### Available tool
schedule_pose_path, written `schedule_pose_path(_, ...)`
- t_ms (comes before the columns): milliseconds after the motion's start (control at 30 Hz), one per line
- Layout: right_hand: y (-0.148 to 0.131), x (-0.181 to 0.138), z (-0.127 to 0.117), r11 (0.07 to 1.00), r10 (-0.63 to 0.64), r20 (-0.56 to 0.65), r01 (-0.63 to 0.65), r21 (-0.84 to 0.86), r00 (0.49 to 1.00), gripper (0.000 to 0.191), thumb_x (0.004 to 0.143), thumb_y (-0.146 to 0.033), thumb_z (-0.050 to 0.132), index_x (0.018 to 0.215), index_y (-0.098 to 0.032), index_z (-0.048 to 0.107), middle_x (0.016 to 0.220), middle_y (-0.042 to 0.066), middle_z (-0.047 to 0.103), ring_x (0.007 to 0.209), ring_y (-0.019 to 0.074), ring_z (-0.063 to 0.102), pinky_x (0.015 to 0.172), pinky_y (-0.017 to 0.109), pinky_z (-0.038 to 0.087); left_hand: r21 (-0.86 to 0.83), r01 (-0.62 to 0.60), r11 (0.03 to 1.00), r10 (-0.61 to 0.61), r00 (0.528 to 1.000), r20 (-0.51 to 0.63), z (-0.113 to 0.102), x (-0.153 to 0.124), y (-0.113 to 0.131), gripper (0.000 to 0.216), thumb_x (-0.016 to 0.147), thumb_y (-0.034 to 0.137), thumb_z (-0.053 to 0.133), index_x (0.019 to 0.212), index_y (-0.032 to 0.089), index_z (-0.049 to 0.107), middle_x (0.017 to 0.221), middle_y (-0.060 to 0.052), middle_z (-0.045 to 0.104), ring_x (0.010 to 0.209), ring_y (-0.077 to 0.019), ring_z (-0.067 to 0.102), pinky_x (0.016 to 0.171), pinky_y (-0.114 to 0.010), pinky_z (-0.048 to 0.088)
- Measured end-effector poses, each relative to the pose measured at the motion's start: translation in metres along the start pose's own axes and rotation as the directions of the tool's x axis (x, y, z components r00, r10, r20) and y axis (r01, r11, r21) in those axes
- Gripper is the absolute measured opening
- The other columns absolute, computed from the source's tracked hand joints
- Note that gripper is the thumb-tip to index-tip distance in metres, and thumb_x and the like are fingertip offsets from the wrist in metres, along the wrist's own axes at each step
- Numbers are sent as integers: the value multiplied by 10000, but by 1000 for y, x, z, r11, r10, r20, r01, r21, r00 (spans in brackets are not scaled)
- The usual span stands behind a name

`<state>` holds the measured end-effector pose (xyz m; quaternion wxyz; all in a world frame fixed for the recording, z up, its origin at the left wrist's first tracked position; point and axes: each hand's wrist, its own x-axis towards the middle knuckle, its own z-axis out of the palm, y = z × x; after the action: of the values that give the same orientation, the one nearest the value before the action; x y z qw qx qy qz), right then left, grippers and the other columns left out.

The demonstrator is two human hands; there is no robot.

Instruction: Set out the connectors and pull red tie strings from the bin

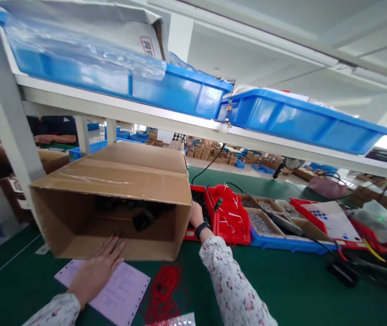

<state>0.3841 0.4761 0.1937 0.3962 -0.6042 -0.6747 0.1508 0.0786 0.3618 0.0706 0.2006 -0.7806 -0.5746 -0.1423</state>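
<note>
Nearest the lens: pink perforated sheet and a tangle of red ties on the green bench mat. Left hand lies flat, fingers spread, holding nothing; fingertips press the lower front edge of the cardboard box, seemingly to steady it. The box lies tipped on its side, opening toward the camera, dark parts visible inside. Right hand reaches round the box's right end wall; fingers hidden behind the cardboard, so grip cannot be told. Black wristband on that wrist. Just right of the box: red tray, then compartmented parts trays. Blue bins on the shelf overhead.
</note>
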Motion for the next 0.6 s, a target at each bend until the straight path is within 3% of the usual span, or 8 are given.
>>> schedule_pose_path(100, 4, 1, 4, 1000, 19, -25, -19, -9, 1000, 173, 758, -146, 459, 696, -132, 620, 747, 89, 651, 750, 167, 603, 668, 233, 451, -33, 16, 999, -15, 999, 28, -5, 1, 1, 522, 884, 485, 330, 1306, 187, 408, 1351, -121, 360, 1247, -249, 328, 1003, -405, 341)
schedule_pose_path(267, 7, 2, 9, 999, 52, -96, -52, -2, 994, 218, 790, -200, 429, 927, -124, 581, 920, 116, 632, 845, 170, 590, 740, 272, 466, -62, 38, 997, -34, 997, 63, -11, 1, 3, 491, 893, 429, 325, 1311, 183, 400, 1358, -118, 350, 1264, -247, 294, 1022, -406, 314)
schedule_pose_path(367, 4, 5, 10, 1000, 1, -66, 0, 19, 998, 250, 782, -202, 462, 1000, -147, 569, 1000, 100, 621, 899, 153, 580, 774, 257, 464, -68, 47, 997, -41, 995, 92, -13, 1, 4, 491, 898, 419, 305, 1320, 182, 384, 1371, -120, 327, 1274, -246, 269, 1025, -407, 308)
schedule_pose_path(600, 2, 9, 3, 997, -58, -12, 57, -47, 998, 156, 758, -155, 471, 773, -146, 626, 812, 82, 653, 817, 159, 589, 747, 257, 463, -74, 30, 997, -22, 994, 105, -7, 0, 1, 512, 898, 436, 297, 1329, 167, 364, 1378, -115, 312, 1282, -248, 248, 1038, -414, 291)
